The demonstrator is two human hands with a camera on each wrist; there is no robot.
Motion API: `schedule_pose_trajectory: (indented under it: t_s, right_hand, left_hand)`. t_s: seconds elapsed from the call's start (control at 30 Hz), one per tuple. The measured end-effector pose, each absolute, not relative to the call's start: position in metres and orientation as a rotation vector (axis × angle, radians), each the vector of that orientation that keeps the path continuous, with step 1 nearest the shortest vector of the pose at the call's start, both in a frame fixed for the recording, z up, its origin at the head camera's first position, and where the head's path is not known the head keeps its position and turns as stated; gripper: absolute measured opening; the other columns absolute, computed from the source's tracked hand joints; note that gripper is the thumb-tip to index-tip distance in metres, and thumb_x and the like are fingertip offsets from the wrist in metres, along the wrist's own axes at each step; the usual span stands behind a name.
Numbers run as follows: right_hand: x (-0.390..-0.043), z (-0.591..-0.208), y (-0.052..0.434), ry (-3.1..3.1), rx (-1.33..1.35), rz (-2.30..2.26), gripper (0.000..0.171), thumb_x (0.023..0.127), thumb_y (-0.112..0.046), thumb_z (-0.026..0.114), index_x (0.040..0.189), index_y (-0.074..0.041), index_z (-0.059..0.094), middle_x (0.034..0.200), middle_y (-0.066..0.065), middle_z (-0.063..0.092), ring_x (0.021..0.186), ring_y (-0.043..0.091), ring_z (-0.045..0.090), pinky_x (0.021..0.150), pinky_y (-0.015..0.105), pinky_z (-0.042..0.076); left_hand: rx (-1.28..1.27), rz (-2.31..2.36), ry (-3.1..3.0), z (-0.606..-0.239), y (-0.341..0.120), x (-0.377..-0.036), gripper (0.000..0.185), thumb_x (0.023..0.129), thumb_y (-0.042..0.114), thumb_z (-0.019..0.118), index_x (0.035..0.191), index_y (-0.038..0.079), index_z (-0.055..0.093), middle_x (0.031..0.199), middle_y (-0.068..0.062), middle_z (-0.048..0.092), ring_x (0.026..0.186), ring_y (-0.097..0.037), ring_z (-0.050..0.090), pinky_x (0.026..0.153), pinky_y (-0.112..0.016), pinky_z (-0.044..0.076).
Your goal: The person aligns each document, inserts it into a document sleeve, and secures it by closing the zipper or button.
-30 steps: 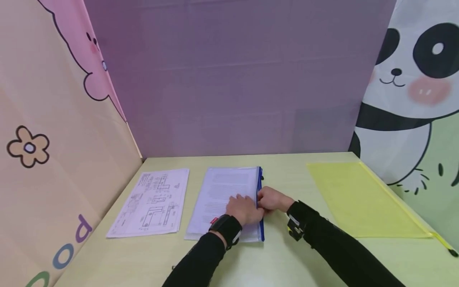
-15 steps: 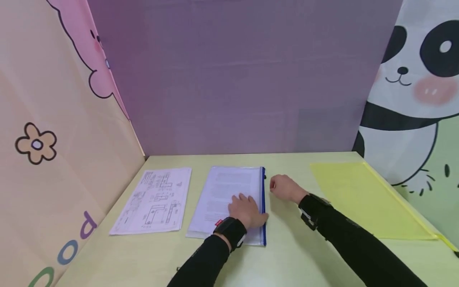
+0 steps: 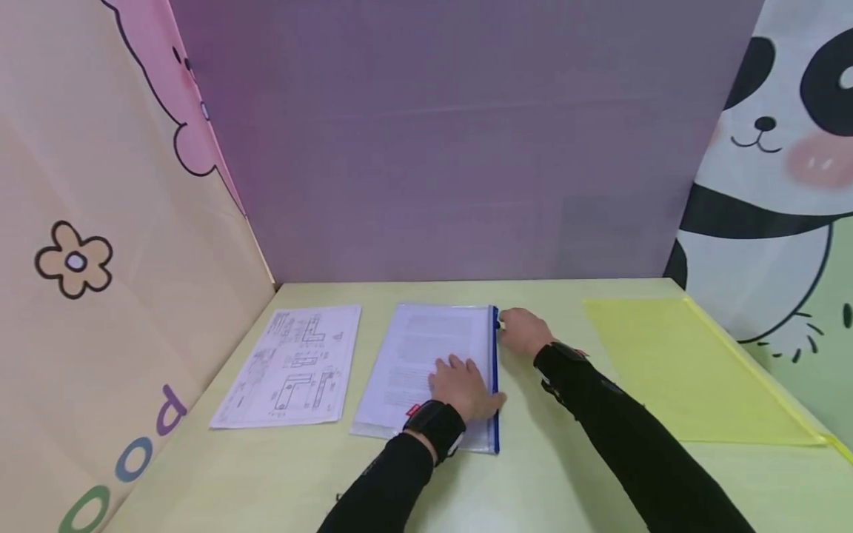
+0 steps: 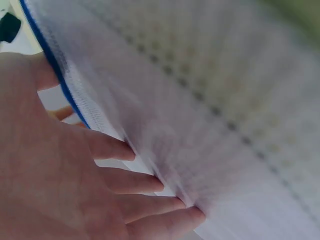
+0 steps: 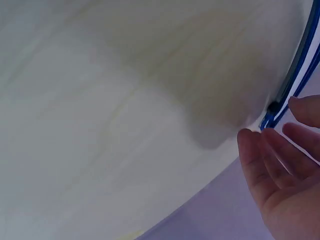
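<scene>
A clear zip folder (image 3: 436, 329) with printed pages inside lies mid-table, its blue zipper edge (image 3: 495, 363) on the right. My left hand (image 3: 461, 389) rests on it with fingers spread, the thumb reaching across the zipper edge. In the left wrist view the fingertips (image 4: 170, 187) touch the folder's surface. At the folder's far right corner is my right hand (image 3: 524, 331), close by the dark zipper slider (image 5: 273, 107). The right wrist view has its thumb and bent fingers around the slider with a gap between them; no grip on it is visible.
Left of the folder lies a paper sheet with technical drawings (image 3: 286, 370). A yellow zip folder (image 3: 700, 370) lies flat on the right of the table. A purple backdrop (image 3: 440, 148) stands behind, with printed cloth panels at both sides.
My right hand left the middle of the zipper edge, drew back to the right, then moved up to the far corner by the slider. The left hand stays on the folder, its fingers more spread.
</scene>
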State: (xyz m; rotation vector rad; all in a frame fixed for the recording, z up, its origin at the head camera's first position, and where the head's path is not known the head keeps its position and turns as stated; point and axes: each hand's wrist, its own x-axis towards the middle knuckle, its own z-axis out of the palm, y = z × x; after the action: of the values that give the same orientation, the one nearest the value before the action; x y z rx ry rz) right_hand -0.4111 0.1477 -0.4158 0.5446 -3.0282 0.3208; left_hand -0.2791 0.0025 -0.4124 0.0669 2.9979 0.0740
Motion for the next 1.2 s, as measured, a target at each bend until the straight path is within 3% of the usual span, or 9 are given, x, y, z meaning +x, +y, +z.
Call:
schedule_pose_trajectory:
  t_s: [0.13,0.27,0.4,0.5,0.73,0.87,1.1,1.2]
  right_hand:
    - [-0.416,-0.419,0.135,-3.063,0.53,0.291,0.021,0.097,-0.007,0.059,0.112,0.005,0.069,0.109,0.021,0.069,0.093,0.029,0.064,0.084,0.048,0.056]
    - [-0.418,-0.421,0.132,-3.04,0.478,0.264,0.012,0.097,-0.004,0.059,0.098,0.003,0.069,0.098,0.019,0.07,0.084,0.026,0.064,0.074,0.044,0.057]
    - [-0.419,-0.421,0.133,-3.002,0.451,0.262,0.014,0.099,-0.004,0.058,0.092,0.003,0.068,0.089,0.017,0.069,0.077,0.024,0.064,0.071,0.043,0.057]
    - [-0.421,-0.42,0.133,-2.981,0.465,0.236,0.014,0.1,-0.002,0.056,0.096,0.005,0.068,0.09,0.018,0.069,0.077,0.024,0.063,0.074,0.044,0.057]
    - [-0.432,-0.428,0.134,-2.977,0.481,0.244,0.017,0.097,-0.001,0.058,0.109,0.01,0.064,0.102,0.026,0.066,0.097,0.038,0.066,0.085,0.051,0.055]
    - [-0.44,-0.436,0.138,-3.003,0.429,0.316,0.02,0.095,-0.005,0.061,0.107,0.012,0.063,0.098,0.026,0.065,0.09,0.037,0.065,0.078,0.049,0.056]
    - [-0.438,-0.422,0.138,-3.141,0.393,0.405,0.022,0.098,-0.007,0.052,0.107,0.011,0.06,0.094,0.022,0.064,0.076,0.03,0.057,0.071,0.045,0.052]
    - [-0.434,-0.418,0.142,-3.182,0.435,0.41,0.02,0.099,-0.007,0.05,0.104,0.009,0.061,0.091,0.02,0.062,0.073,0.028,0.054,0.068,0.041,0.048]
  left_hand:
    - [0.031,0.098,2.989,-0.41,0.004,-0.279,0.092,0.09,0.073,0.055,0.155,0.01,0.043,0.157,-0.021,0.04,0.145,-0.04,0.035,0.109,-0.053,0.04]
    - [0.015,0.1,2.975,-0.408,0.007,-0.279,0.092,0.09,0.074,0.055,0.156,0.011,0.042,0.158,-0.02,0.039,0.146,-0.039,0.035,0.109,-0.052,0.041]
    - [-0.002,0.069,2.96,-0.407,0.008,-0.278,0.092,0.09,0.075,0.053,0.157,0.013,0.04,0.159,-0.019,0.038,0.147,-0.037,0.034,0.11,-0.051,0.04]
    - [-0.003,0.062,2.959,-0.405,0.008,-0.278,0.091,0.091,0.074,0.053,0.157,0.013,0.04,0.159,-0.018,0.038,0.147,-0.037,0.034,0.11,-0.051,0.04]
    - [-0.005,0.04,2.955,-0.407,0.009,-0.281,0.092,0.09,0.076,0.051,0.158,0.015,0.039,0.16,-0.017,0.037,0.147,-0.037,0.034,0.109,-0.051,0.041]
    - [-0.012,0.012,2.958,-0.407,0.01,-0.279,0.091,0.09,0.077,0.05,0.158,0.017,0.04,0.159,-0.016,0.038,0.146,-0.037,0.035,0.106,-0.051,0.042]
    - [0.001,-0.02,2.999,-0.41,0.007,-0.28,0.096,0.086,0.083,0.047,0.157,0.018,0.042,0.157,-0.017,0.041,0.143,-0.037,0.039,0.105,-0.05,0.044]
    - [0.018,0.005,2.996,-0.41,0.005,-0.282,0.101,0.084,0.087,0.044,0.155,0.016,0.044,0.15,-0.017,0.047,0.133,-0.035,0.046,0.099,-0.047,0.047]
